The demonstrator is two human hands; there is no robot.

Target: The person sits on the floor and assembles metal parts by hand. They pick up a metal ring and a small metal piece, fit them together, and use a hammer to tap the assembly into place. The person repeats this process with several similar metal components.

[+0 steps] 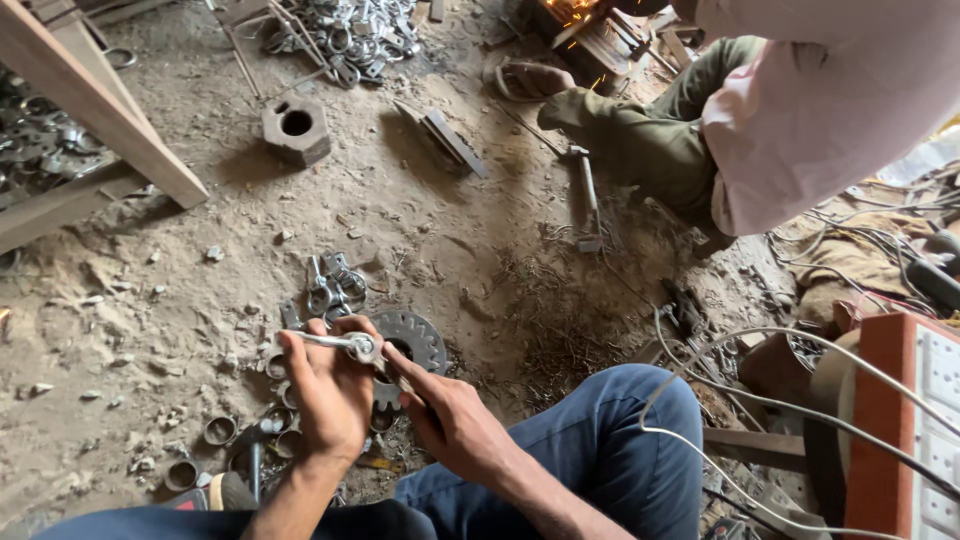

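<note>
My left hand grips a small shiny metal fitting with a thin rod and a ring end, held over the dirt floor. My right hand comes in from the right with a finger stretched toward the ring end and seems to hold a thin tool against it; what it holds is mostly hidden. Just behind both hands a round toothed steel gear lies flat on the ground. A small heap of similar metal fittings lies a little farther away. My knee in blue jeans is at the lower right.
A co-worker in a pale shirt and green trousers squats at the upper right by sparks. A hammer, a hexagonal metal block, short metal rings, a wooden beam, white cables and an orange box surround me.
</note>
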